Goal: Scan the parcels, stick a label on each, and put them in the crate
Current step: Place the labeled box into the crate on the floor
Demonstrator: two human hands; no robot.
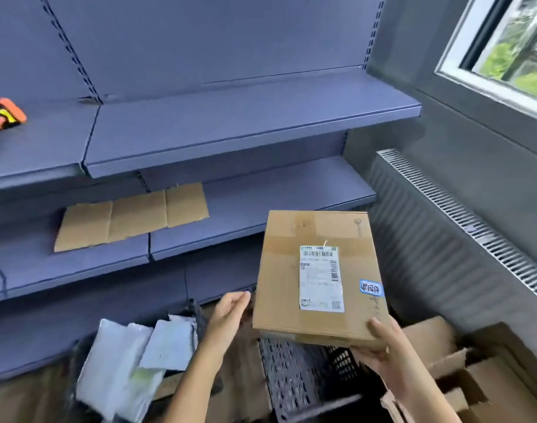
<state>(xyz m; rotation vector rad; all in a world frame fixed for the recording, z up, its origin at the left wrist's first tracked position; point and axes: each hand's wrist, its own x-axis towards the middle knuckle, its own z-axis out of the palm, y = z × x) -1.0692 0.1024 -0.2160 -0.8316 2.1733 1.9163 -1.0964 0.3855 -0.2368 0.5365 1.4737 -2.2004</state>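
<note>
A brown cardboard parcel [291,270] hangs above a black perforated crate [294,377]. It carries a white shipping label [320,279] and a small blue sticker [371,287]. My right hand [383,346] grips the parcel's near right corner, thumb on top and fingers underneath. My left hand [229,315] is just left of the parcel with straight fingers, a small gap from its edge. An orange and black scanner [4,116] lies on the upper shelf at far left.
Purple shelving [230,123] fills the wall ahead, with a flat cardboard sheet [133,215] on the middle shelf. White soft mail bags [133,355] lie at lower left. Opened cardboard boxes [474,370] stand at lower right under a radiator [462,227].
</note>
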